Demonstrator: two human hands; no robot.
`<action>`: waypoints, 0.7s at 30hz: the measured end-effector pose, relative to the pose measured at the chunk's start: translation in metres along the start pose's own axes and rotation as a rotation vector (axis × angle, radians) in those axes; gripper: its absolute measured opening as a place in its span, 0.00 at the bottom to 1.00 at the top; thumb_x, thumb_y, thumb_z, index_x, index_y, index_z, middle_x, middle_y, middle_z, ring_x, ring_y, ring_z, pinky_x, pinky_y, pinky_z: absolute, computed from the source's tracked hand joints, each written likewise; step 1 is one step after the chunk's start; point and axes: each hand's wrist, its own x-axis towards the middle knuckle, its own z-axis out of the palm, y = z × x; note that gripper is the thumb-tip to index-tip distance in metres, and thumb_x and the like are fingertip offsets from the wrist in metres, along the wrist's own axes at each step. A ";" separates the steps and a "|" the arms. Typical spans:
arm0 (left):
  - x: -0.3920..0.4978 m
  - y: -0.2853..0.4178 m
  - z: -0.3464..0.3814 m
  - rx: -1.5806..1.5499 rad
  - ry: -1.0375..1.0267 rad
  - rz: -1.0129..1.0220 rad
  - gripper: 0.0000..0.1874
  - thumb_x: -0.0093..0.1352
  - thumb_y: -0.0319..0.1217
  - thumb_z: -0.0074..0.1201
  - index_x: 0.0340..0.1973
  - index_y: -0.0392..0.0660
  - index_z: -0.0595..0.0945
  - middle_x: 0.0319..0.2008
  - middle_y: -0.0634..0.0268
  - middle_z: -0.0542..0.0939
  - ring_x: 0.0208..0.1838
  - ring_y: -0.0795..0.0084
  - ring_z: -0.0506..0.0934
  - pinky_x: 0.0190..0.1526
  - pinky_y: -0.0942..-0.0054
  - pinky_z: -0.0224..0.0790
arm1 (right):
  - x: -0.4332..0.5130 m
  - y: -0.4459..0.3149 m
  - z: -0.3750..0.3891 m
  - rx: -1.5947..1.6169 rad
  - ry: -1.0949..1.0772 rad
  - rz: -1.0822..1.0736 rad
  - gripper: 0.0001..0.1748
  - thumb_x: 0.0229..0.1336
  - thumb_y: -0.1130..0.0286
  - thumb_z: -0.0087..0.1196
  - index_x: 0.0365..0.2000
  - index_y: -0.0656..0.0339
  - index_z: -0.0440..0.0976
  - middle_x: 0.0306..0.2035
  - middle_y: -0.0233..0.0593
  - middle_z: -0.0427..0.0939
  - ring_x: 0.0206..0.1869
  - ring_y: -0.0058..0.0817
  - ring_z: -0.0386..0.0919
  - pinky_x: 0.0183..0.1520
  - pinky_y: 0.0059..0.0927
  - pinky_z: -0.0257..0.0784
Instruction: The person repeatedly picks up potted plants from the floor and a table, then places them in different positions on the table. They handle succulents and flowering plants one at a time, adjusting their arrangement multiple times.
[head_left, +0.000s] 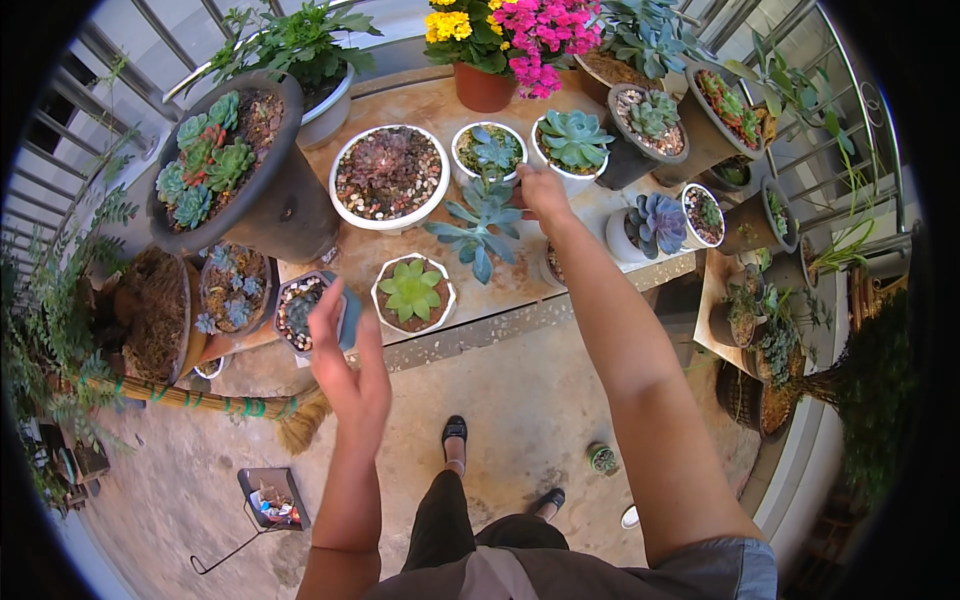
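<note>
My right hand (541, 196) reaches onto the stone bench top with curled fingers. It is between a small white pot (459, 166) of blue-green succulent and a larger blue-green rosette succulent (484, 225). Whether the fingers grip a pot or leaf is hidden. My left hand (351, 367) is raised before the bench's front edge, thumb and fingers apart, holding nothing. Behind its fingertips stands a faceted blue pot (349, 322) with a dark succulent and pebbles. To its right, a white faceted pot (376, 306) holds a light green rosette succulent (411, 291).
A large dark pot (289, 202) of succulents leans at the left. Behind are a round white pot (341, 202) and pink flowers (551, 34). A purple succulent (658, 225) stands right. On the floor are a straw broom (300, 424), a dustpan (277, 517) and a small potted cactus (601, 457).
</note>
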 end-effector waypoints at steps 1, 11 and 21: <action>0.018 -0.003 -0.002 -0.067 -0.058 -0.049 0.17 0.62 0.27 0.48 0.44 0.29 0.70 0.41 0.49 0.74 0.44 0.66 0.73 0.47 0.71 0.63 | -0.001 -0.001 0.001 0.012 0.021 -0.022 0.22 0.57 0.56 0.41 0.30 0.68 0.72 0.27 0.43 0.76 0.29 0.34 0.75 0.30 0.37 0.70; 0.127 -0.051 0.039 -0.424 -0.197 -0.682 0.10 0.63 0.22 0.48 0.35 0.34 0.64 0.32 0.52 0.75 0.33 0.62 0.79 0.30 0.77 0.77 | 0.012 0.006 0.004 -0.108 0.044 -0.224 0.18 0.57 0.62 0.41 0.27 0.70 0.70 0.22 0.43 0.74 0.21 0.33 0.73 0.23 0.33 0.70; 0.124 -0.068 0.039 -0.451 0.110 -0.552 0.12 0.59 0.19 0.51 0.26 0.37 0.61 0.26 0.52 0.74 0.22 0.67 0.76 0.23 0.78 0.74 | 0.016 0.002 0.003 -0.589 0.152 -0.484 0.19 0.54 0.66 0.38 0.25 0.74 0.72 0.29 0.56 0.75 0.29 0.44 0.75 0.34 0.40 0.71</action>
